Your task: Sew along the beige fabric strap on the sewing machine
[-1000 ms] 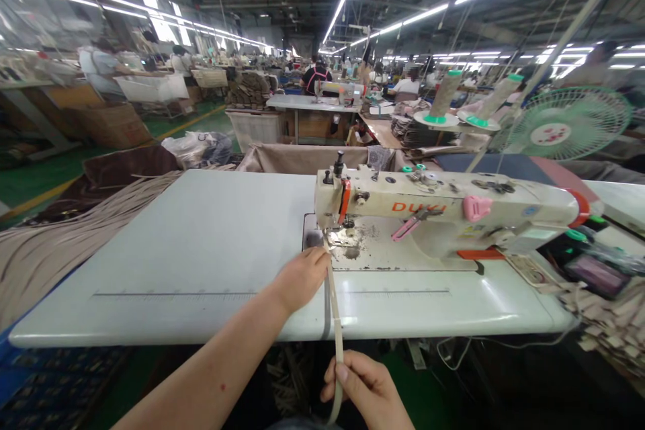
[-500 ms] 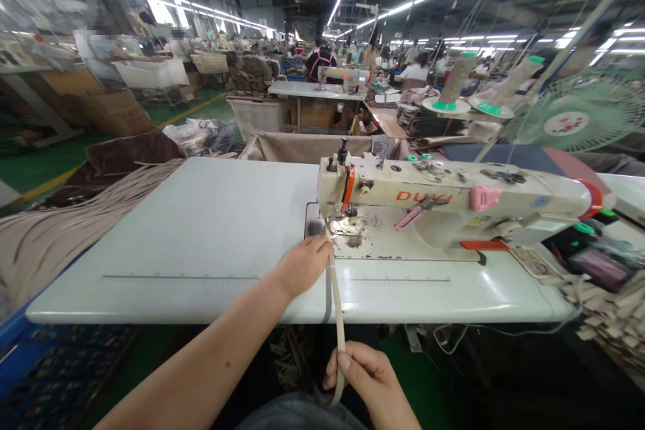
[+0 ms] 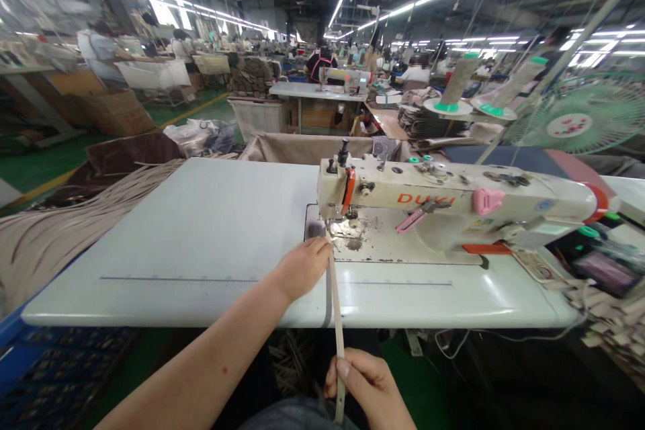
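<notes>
Strap (image 3: 334,302): a narrow beige band that runs from the presser foot (image 3: 336,228) of the sewing machine (image 3: 453,205), across the front of the tabletop (image 3: 201,235), over its edge and down toward the lap.

Left hand (image 3: 302,269): rests on the tabletop just beside the presser foot, fingers closed on the upper end of the strap. This position appears to hold the band flat and in line with the needle.

Right hand (image 3: 370,386): sits below the tabletop edge, with thumb and fingers pinched on the lower part of the strap. The span between the two hands is straight, so this grip seems to supply the tension.

Containers:
- Cloth-lined bin (image 3: 302,148), directly behind the tabletop: contents are hidden by its wall.
- White tub (image 3: 256,122), farther back: contents cannot be seen.
- Blue crate (image 3: 55,376), low on the left: dark inside, contents unclear.

A loose heap of beige strips (image 3: 45,248) lies left of the tabletop, outside any container.
</notes>
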`<state>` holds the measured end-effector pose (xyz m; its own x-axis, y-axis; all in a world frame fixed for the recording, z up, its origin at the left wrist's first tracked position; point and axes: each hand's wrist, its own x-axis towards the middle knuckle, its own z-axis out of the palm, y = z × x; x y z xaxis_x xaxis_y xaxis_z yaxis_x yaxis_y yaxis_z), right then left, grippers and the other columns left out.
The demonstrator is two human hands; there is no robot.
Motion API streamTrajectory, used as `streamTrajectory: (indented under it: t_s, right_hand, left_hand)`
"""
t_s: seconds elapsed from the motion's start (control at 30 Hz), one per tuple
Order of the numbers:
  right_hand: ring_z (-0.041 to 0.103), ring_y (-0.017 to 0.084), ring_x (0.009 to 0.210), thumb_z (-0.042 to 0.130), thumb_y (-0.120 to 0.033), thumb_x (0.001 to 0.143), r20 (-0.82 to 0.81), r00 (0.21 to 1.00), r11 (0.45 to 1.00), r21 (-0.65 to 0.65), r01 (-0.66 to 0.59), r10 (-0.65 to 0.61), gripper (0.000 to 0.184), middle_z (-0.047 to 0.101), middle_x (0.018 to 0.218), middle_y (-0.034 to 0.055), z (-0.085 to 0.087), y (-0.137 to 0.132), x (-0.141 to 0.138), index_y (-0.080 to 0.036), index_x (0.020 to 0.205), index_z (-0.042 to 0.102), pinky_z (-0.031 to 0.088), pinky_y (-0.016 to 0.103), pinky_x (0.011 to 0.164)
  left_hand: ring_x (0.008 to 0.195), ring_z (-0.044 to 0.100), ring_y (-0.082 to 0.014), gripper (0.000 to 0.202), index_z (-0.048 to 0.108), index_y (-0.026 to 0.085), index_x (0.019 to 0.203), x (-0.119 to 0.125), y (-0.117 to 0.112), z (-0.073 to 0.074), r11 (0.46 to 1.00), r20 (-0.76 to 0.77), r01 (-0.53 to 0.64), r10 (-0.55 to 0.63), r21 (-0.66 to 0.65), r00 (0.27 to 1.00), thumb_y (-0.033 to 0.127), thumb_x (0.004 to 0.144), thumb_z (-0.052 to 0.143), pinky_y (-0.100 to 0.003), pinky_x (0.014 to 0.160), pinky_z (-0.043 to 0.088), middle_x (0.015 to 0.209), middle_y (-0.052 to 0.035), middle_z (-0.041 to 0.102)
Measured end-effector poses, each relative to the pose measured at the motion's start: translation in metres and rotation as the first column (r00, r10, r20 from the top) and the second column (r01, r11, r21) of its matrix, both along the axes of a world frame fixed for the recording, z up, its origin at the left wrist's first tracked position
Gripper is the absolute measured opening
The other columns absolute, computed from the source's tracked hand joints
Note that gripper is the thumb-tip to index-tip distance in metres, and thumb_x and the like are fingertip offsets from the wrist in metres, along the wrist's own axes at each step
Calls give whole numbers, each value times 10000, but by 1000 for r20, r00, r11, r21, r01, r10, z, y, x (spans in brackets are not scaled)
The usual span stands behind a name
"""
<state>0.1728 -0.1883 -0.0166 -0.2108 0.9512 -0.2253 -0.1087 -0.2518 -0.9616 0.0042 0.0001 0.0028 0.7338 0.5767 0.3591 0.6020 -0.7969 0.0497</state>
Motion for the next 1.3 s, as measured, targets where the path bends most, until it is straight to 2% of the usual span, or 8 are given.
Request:
streamTrajectory:
  t_s: [0.27,0.57,0.67,0.87,1.0,1.1,1.2,1.3]
  right_hand:
    - [599,158,567,665,-624,886,-5,1000,999,-44,-6,6,505,682,611,49,-3,-2,0,-155,728,768,459,261,568]
    - [617,175,613,699,-619,864,-34,999,997,-76,-29,26,477,684,633,47,13,-1,0,-163,743,768,480,288,635]
    - [609,175,633,686,-602,881,2,999,999,0,-39,39,458,673,660,47,13,2,2,-173,752,779,484,296,656]
    - [652,248,899,773,-504,837,103,995,983,184,-22,3,311,695,903,77,20,8,2,-209,742,768,515,347,834]
    - [647,235,820,734,-471,872,172,984,986,163,28,-57,284,690,824,58,25,11,-3,-208,773,773,518,332,787]
    - [674,260,886,734,-481,869,207,969,982,156,104,-136,278,746,890,75,26,16,-8,-212,863,805,525,353,860]
    - [700,258,897,754,-526,849,113,977,983,59,174,-180,373,790,935,87,27,22,-12,-202,1032,791,541,366,879]
    - [700,220,786,756,-541,854,-11,984,983,-34,178,-179,400,785,826,66,31,23,-15,-184,1035,754,557,335,786]
  left_hand:
    - [1309,544,-263,216,534,163,1180,3,3,1,995,124,-42,52,-88,991,151,966,505,-440,1142,472,1295,-134,591]
    - [1280,563,-262,249,528,176,1204,3,2,0,993,147,-63,77,-97,986,144,959,504,-444,1113,492,1316,-132,589]
    - [1241,580,-261,207,551,166,1165,3,0,2,995,112,-80,86,-56,990,138,966,501,-428,1098,496,1267,-125,609]
    - [1142,610,-244,132,591,177,1049,1,-2,5,1000,10,-14,14,-14,1000,145,994,474,-398,1025,527,1140,-99,641]
    - [1137,608,-244,129,590,182,1044,1,-2,6,1000,31,-14,14,-23,999,145,991,479,-397,1003,539,1130,-98,639]
    - [1159,608,-236,139,590,190,1038,1,-2,6,1000,64,-4,5,-21,998,130,980,479,-392,1027,529,1145,-95,640]
    - [1160,613,-233,132,588,187,1034,1,-2,6,1000,77,-7,9,-29,997,131,978,482,-387,1034,529,1141,-97,642]
    - [1163,612,-239,136,587,175,1029,1,-2,6,999,72,-7,10,-36,997,137,990,462,-390,1029,535,1129,-107,644]
